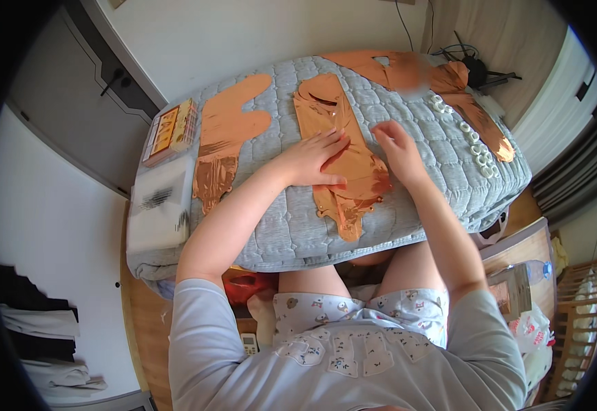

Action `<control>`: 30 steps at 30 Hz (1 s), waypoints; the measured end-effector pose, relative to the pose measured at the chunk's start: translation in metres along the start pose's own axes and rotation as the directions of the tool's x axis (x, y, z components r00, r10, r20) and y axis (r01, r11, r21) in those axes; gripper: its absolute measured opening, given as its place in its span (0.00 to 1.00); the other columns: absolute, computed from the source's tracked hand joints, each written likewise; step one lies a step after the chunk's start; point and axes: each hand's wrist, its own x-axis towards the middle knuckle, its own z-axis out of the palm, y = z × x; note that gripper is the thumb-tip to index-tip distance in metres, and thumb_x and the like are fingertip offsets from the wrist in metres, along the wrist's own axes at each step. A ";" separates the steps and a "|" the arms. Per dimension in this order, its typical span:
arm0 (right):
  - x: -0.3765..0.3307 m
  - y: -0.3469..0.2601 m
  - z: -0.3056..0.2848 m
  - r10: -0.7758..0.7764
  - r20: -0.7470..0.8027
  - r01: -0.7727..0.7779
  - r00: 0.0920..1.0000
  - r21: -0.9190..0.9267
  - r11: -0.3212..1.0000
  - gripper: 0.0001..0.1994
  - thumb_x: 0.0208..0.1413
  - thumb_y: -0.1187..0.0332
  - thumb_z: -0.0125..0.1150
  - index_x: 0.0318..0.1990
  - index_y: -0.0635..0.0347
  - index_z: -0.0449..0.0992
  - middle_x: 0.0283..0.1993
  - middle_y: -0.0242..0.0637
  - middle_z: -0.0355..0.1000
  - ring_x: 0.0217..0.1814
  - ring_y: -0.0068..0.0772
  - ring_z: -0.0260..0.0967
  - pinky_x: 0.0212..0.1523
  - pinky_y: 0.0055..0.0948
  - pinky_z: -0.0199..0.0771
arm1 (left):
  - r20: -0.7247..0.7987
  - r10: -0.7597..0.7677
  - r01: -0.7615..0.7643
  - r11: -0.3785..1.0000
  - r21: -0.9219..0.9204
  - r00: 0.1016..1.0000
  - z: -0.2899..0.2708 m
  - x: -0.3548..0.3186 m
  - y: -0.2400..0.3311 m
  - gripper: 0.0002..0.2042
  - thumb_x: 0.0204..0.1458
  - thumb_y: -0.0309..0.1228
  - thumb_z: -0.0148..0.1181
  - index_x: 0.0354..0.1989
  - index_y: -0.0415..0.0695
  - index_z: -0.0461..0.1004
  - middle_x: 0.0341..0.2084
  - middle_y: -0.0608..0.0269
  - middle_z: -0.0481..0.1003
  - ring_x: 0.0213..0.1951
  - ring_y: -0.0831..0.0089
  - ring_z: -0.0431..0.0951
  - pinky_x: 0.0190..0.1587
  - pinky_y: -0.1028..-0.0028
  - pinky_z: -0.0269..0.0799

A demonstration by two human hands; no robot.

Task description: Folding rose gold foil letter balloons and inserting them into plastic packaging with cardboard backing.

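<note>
**Smoothing a copper foil balloon flat on the quilted pad**

The left hand [315,159] lies palm down, fingers spread, pressing on the middle copper foil balloon [343,161], which rests flat on the grey quilted pad [422,147] in front of the person. The right hand [396,145] sits at the balloon's right edge with its fingers loosely curled and the fingertips touching the foil or the pad just beside it; I cannot tell whether it pinches anything. The step in hand looks like flattening or pressing out this piece. The next move, as I judge it, calls for a slow sweep along the foil's length while one hand pins it, since the crinkled lower end [350,212] already reaches close to the pad's near edge and could slide off toward the lap.

Room is tight sideways. A second foil piece [226,133] lies just to the left, apart from the first by a strip of bare quilt. More foil [449,89] and a row of small white rings [478,147] run along the right side. A flat box [170,130] and a white pack [158,205] crowd the left edge. The freest space is the bare quilt between the right hand and the rings.
</note>
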 end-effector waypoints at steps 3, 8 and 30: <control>-0.047 0.010 -0.002 -0.151 -0.163 0.014 0.975 -0.633 0.774 0.13 0.66 0.66 0.55 0.53 0.61 0.79 0.61 0.45 0.74 0.67 0.48 0.67 0.70 0.43 0.63 | -0.011 -0.012 0.013 1.000 0.016 1.000 -0.002 -0.003 0.002 0.52 0.52 0.66 0.60 0.78 0.45 0.50 0.78 0.48 0.48 0.78 0.53 0.47 0.77 0.58 0.48; -0.086 -0.007 0.000 -0.200 -0.076 0.067 0.977 -0.778 0.625 0.18 0.64 0.65 0.58 0.60 0.57 0.78 0.67 0.47 0.70 0.73 0.50 0.61 0.73 0.43 0.59 | -0.023 0.008 -0.007 0.999 0.038 1.000 0.002 -0.005 -0.001 0.54 0.51 0.71 0.57 0.78 0.45 0.50 0.78 0.49 0.48 0.78 0.53 0.47 0.78 0.59 0.47; -0.072 -0.048 0.043 0.050 -0.242 -0.185 0.969 -0.573 0.798 0.25 0.55 0.63 0.70 0.58 0.64 0.74 0.44 0.52 0.81 0.46 0.53 0.80 0.48 0.42 0.79 | 0.006 -0.063 0.063 0.998 -0.008 0.998 -0.007 -0.004 0.009 0.58 0.51 0.65 0.64 0.80 0.46 0.36 0.77 0.41 0.48 0.77 0.48 0.49 0.78 0.60 0.47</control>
